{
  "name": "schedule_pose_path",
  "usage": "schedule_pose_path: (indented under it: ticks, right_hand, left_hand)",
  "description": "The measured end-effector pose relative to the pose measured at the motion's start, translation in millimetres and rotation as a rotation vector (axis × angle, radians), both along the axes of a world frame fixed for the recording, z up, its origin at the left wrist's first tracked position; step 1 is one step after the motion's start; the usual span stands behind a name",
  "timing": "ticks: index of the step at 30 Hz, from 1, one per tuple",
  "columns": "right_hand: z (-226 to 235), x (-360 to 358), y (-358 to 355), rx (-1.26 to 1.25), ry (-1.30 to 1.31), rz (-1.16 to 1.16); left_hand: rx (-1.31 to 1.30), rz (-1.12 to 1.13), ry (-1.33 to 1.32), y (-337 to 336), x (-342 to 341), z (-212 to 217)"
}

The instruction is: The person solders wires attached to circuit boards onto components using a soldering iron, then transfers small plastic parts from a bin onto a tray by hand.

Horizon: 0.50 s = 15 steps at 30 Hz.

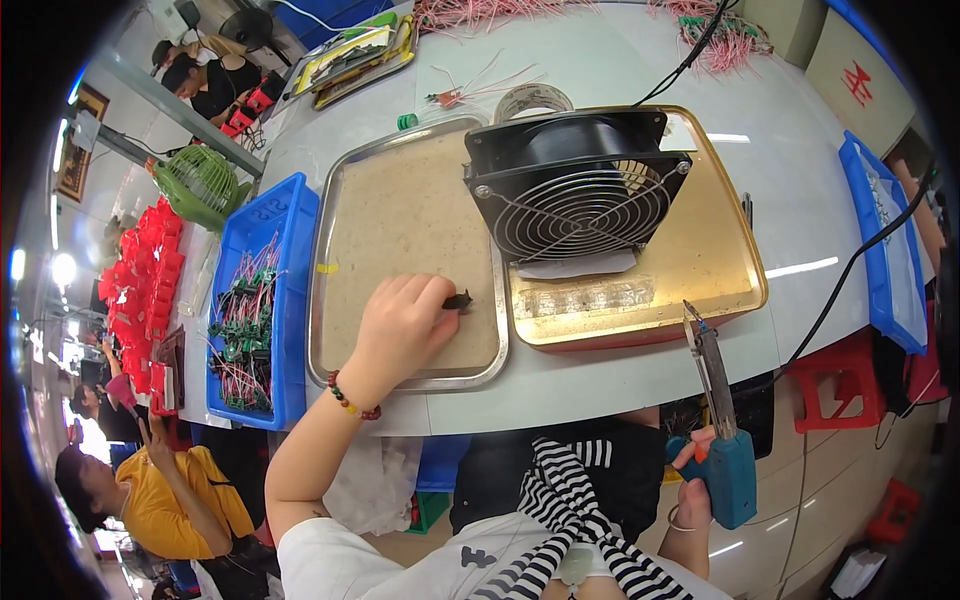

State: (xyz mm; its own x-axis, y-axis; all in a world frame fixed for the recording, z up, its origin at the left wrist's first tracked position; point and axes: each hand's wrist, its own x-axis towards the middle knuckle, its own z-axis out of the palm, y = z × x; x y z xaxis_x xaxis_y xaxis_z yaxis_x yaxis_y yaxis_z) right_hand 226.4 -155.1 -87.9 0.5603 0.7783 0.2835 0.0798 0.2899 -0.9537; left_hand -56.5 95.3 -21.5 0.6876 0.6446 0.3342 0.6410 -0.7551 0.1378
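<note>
My left hand [400, 322] is closed with its fingers pinched at a small dark piece [458, 301], whose kind I cannot make out. It rests over the right part of a steel-rimmed tray [410, 220] with a beige bottom. My right hand [694, 500] grips the teal handle of a soldering gun [733, 478] at the table's front edge. Its metal tip points up toward the near right corner of a gold-coloured tray [590, 325]. A black fan with a wire guard [585, 215] stands on that gold tray.
A blue bin [300, 290] of green circuit boards with wires stands left of the steel-rimmed tray. Behind the fan lies a tape roll [533, 100]. A black cable [850, 270] runs along the right. Another blue tray [880, 240] sits at the right edge. Co-workers sit at the left.
</note>
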Motion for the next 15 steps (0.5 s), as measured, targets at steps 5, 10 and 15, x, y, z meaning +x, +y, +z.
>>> schedule_pose_path:
  ticks: [5, 10, 15]
  right_hand:
    - [-1, 0, -2, 0.000, 0.008, -0.015]
    - [-4, 2, -1, 0.003, 0.011, -0.005]
    - [-4, 1, -1, 0.028, 0.013, 0.009]
  left_hand:
    - [0.034, -0.169, 0.022, -1, -11, 9]
    - [-0.091, -0.150, -0.091, -4, -12, 5]
    - [-0.220, -0.153, -0.216, -4, -4, 13]
